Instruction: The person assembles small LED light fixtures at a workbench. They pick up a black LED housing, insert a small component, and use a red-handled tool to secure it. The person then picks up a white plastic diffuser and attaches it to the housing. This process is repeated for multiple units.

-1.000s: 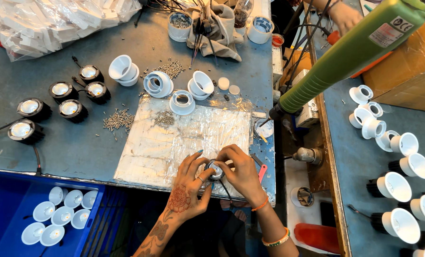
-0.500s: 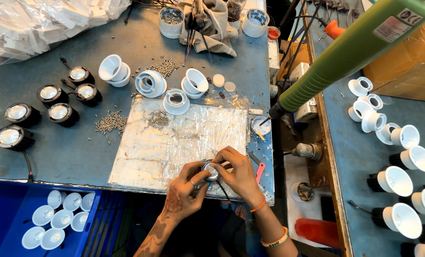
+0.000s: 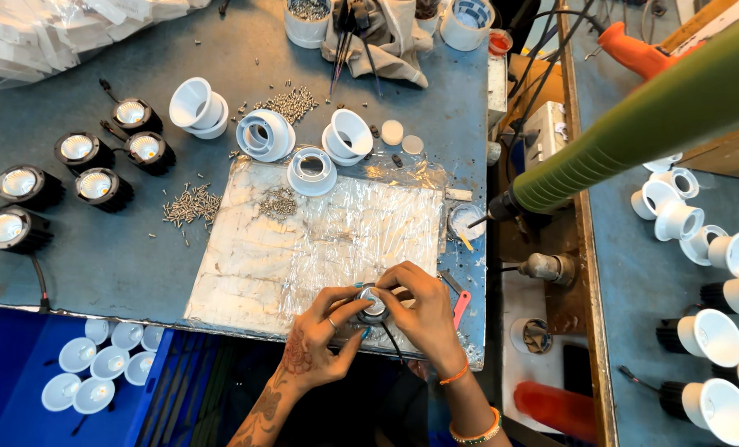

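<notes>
Black lamp units (image 3: 80,170), loose screws (image 3: 189,204) and white housings (image 3: 266,132) lie about.

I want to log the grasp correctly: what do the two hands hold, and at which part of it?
Both the left hand and the right hand hold one small round lamp module by its rim, fingertips around the edge.

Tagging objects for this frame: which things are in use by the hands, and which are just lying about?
In hand:
left hand
right hand
small round lamp module, held by both
plastic-wrapped work mat, under the hands

Lying about:
white ring housings
screw pile
black lamp units
green tool
blue crate
</notes>
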